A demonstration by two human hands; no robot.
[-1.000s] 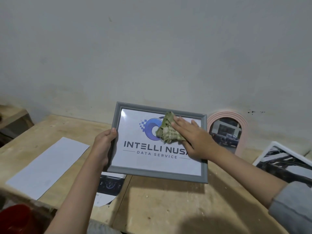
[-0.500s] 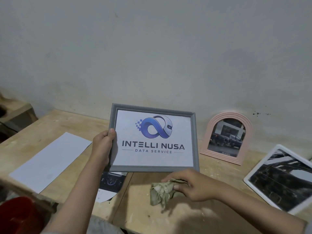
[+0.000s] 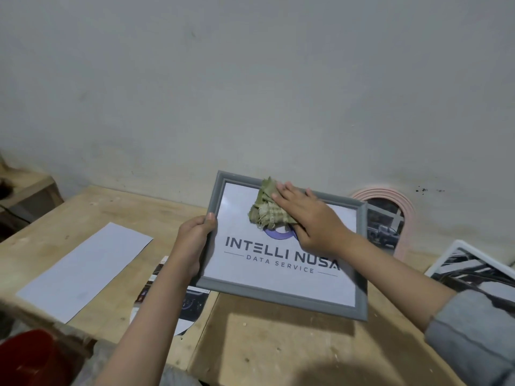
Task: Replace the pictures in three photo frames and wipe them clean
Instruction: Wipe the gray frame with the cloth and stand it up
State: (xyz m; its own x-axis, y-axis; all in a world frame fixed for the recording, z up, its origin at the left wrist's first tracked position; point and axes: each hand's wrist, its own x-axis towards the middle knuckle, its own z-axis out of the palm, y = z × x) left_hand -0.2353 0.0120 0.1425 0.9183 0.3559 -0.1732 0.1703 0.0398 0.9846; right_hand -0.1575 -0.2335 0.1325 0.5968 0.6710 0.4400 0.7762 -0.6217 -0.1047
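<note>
A grey photo frame (image 3: 281, 295) with an "INTELLI NUSA DATA SERVICE" picture is held tilted above the wooden table. My left hand (image 3: 192, 243) grips its left edge. My right hand (image 3: 309, 218) presses a crumpled green checked cloth (image 3: 266, 211) flat against the upper middle of the glass, covering part of the logo. A pink arched frame (image 3: 390, 196) with a car photo leans on the wall behind. At the far right, a white frame (image 3: 473, 271) with a dark photo lies on the table.
A white paper sheet (image 3: 83, 268) lies on the wooden table (image 3: 278, 346) at the left. A loose printed photo (image 3: 189, 305) lies under my left forearm. A red object (image 3: 30, 358) is at the bottom left corner. A grey wall (image 3: 250, 93) rises behind the table.
My right hand lifted the cloth from the table, where it was half a second ago, back onto the glass near the top. The grey frame tilted flatter.
</note>
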